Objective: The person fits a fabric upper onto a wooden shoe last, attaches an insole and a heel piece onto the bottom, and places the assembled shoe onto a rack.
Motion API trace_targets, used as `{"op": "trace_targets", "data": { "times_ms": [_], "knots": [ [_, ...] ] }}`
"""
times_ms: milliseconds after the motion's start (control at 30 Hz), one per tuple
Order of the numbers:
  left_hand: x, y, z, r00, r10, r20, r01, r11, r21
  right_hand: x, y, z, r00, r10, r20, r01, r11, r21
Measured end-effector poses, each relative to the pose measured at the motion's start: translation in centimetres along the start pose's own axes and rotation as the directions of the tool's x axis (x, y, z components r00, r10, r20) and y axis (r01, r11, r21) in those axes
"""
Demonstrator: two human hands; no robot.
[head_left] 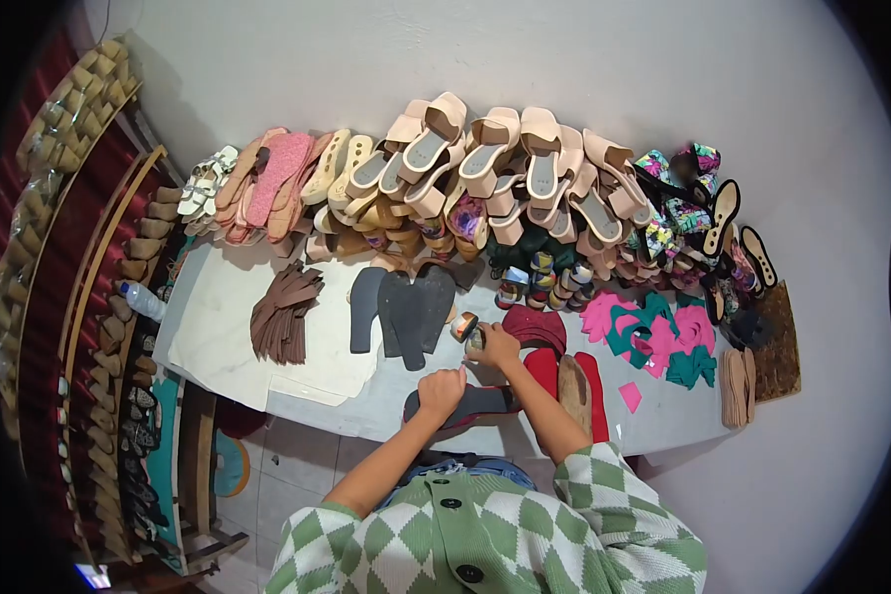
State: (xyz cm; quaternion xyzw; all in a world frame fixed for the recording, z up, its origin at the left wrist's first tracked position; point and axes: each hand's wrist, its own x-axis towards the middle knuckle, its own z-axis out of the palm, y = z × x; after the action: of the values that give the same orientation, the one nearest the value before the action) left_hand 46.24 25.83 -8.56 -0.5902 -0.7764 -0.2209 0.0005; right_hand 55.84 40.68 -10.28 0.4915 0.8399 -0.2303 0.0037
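My left hand (443,393) is closed in a fist over a dark sole with a red edge (485,400); what it holds, if anything, is hidden. My right hand (497,346) has its fingers wrapped round a small dark round object (476,340). Touching or just beside that object is a small orange and white round item (463,324). Dark red material (535,328) lies beyond my right hand. Under my right forearm are bright red pieces (542,368) and a worn brown sole-shaped form (573,390).
Heaped beige sandals (544,163) line the table's back. Grey sole-shaped pieces (416,309) and brown strips (285,315) lie left; pink (599,315) and green scraps (691,367) lie right. Shelves of shoe forms (104,346) stand left, near a bottle (142,300).
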Motion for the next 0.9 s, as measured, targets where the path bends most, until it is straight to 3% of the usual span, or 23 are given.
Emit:
{"op": "trace_targets", "data": {
  "times_ms": [67,167,267,367,467,533,567,700,800,900],
  "knots": [
    [0.0,0.2,-0.3,1.000,-0.010,-0.018,0.009,1.000,-0.018,0.1,-0.5,0.2,0.999,0.017,0.041,-0.014,0.998,-0.069],
    [0.0,0.3,-0.5,1.000,-0.011,0.010,0.011,1.000,-0.010,-0.4,1.5,1.1,0.986,-0.119,-0.118,0.136,0.980,0.143],
    [-0.2,0.6,-1.4,0.995,0.012,0.098,-0.004,0.996,-0.086,-1.7,3.5,-0.5,0.944,-0.230,-0.235,0.317,0.825,0.468],
    [0.2,1.9,-2.0,0.981,0.148,0.125,-0.138,0.987,-0.079,-5.3,4.4,-3.3,0.913,-0.225,-0.341,0.369,0.811,0.454],
    [0.7,2.9,-1.9,0.937,0.231,0.262,-0.207,0.972,-0.116,-8.3,6.0,-4.1,0.919,-0.165,-0.359,0.342,0.787,0.513],
    [1.3,2.8,-1.5,0.917,0.236,0.321,-0.199,0.969,-0.145,-10.6,6.5,-4.5,0.921,-0.109,-0.374,0.312,0.782,0.540],
    [1.4,2.6,-1.3,0.912,0.230,0.339,-0.185,0.969,-0.161,-11.3,7.1,-4.2,0.893,-0.127,-0.432,0.342,0.815,0.467],
    [1.6,2.3,-0.8,0.903,0.228,0.364,-0.170,0.968,-0.184,-14.8,6.9,-6.0,0.943,-0.119,-0.311,0.273,0.813,0.515],
    [1.6,2.6,-1.1,0.905,0.219,0.365,-0.159,0.969,-0.188,-16.4,6.6,-6.7,0.975,-0.119,-0.188,0.185,0.903,0.387],
    [1.5,2.6,-1.1,0.907,0.210,0.365,-0.151,0.971,-0.184,-16.9,6.0,-6.7,0.982,-0.096,-0.160,0.159,0.878,0.451]
  ]
}}
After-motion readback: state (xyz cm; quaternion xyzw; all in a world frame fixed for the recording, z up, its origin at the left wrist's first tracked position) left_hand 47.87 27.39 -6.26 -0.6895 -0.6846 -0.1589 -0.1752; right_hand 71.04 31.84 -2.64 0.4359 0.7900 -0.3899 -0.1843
